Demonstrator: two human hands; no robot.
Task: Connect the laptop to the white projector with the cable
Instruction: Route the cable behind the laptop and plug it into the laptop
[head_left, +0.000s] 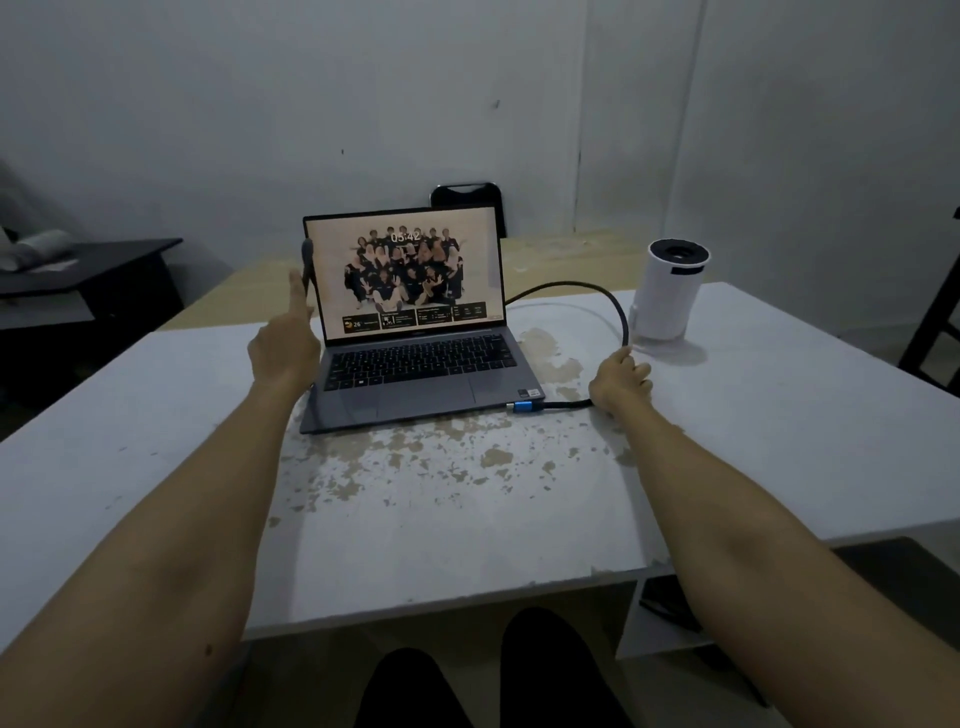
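— What are your fingers doing?

— My right fingers (635, 370) are curled tight around the cable (621, 317), gripping it where it bends down toward the table (156, 405). My right hand (618, 387) rests on the table just in front of the projector (670, 296), near it but not touching.

— And the left?

— My left hand (283, 348) is raised beside the laptop (415, 358), at the left edge of its screen. One finger points up, and a dark, slim end piece (307, 262) stands up just past that fingertip. I think the left fingers (297, 299) pinch it, but from behind the hand I cannot tell whether they close on it.

— Where does the cable run from your right hand?

— Two ways. Upward, it arcs over and goes back behind the laptop's screen, where I lose it. Downward, a short stretch lies flat on the table from my palm to a blue plug (524, 407), which lies at the laptop's front right corner, touching or nearly so; I cannot tell whether it is in a port.

— The laptop itself?

— Open, screen lit with a group photo and a clock, standing mid-table between my two hands.

— And the projector?

— White, cylindrical, tilted with its dark lens end up, on the table to the right of the laptop, beyond my right hand. The table's paint is worn off in patches in front of the laptop.
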